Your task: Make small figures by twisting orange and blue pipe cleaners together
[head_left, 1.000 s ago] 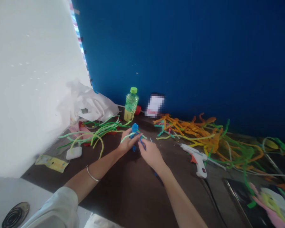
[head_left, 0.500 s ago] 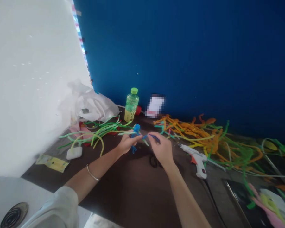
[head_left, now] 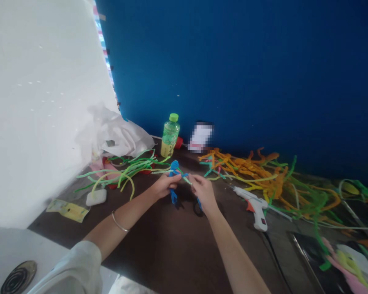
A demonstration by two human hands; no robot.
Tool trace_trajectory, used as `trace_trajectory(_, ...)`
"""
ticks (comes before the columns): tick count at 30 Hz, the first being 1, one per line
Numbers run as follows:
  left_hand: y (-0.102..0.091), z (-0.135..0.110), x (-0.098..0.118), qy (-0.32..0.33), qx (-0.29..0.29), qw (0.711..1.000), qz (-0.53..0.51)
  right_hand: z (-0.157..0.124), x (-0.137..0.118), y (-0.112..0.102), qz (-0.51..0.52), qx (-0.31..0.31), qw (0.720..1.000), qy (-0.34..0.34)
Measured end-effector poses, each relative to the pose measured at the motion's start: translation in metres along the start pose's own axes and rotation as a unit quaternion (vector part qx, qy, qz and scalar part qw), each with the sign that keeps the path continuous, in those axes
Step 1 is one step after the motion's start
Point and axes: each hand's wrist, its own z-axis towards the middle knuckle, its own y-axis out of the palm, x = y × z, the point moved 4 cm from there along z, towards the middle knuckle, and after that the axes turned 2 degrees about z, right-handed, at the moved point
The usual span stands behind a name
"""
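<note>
A small figure of twisted blue pipe cleaner point(head_left: 174, 169) stands just above the table, its legs point(head_left: 173, 197) hanging below my left hand point(head_left: 164, 185), which pinches it. A pale green pipe cleaner point(head_left: 185, 178) runs from the figure to my right hand point(head_left: 203, 192), whose fingertips hold its end. Black scissor handles point(head_left: 198, 209) lie on the dark table point(head_left: 159, 253) just below my right hand, with a blue strand end beside them. The scissor blades are hidden under my hand.
A green-capped bottle point(head_left: 170, 134) and a white plastic bag point(head_left: 124, 138) stand at the back. Heaps of green pipe cleaners point(head_left: 122, 173) and orange ones point(head_left: 242, 168) lie either side. A white glue gun point(head_left: 255, 208) rests to the right, before a blue wall point(head_left: 233, 69).
My right hand has moved left and closer to my left hand, and now holds the green strand. The blue figure sits slightly lower in my left hand.
</note>
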Motion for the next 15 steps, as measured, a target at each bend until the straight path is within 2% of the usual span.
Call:
trace_trajectory(3, -0.002, 0.001, -0.001, 0.006, 0.003, 1.0, 0.008, -0.002, 0.008, 0.009, 0.052, -0.03, 0.997, 0.051)
trace_trajectory(9, 0.0, 0.0, 0.001, 0.044, -0.016, 0.999, 0.019, -0.012, 0.015, 0.028, 0.12, -0.107, 0.981, 0.108)
trace_trajectory(12, 0.001, 0.0, 0.001, 0.048, -0.004, 0.999, 0.023, -0.016, 0.014, 0.034, 0.12, -0.139, 0.975, 0.126)
trace_trajectory(15, 0.0, 0.0, 0.002, 0.062, 0.031, 0.997, 0.031, -0.018, 0.011, 0.036, 0.081, -0.151, 0.978, 0.115)
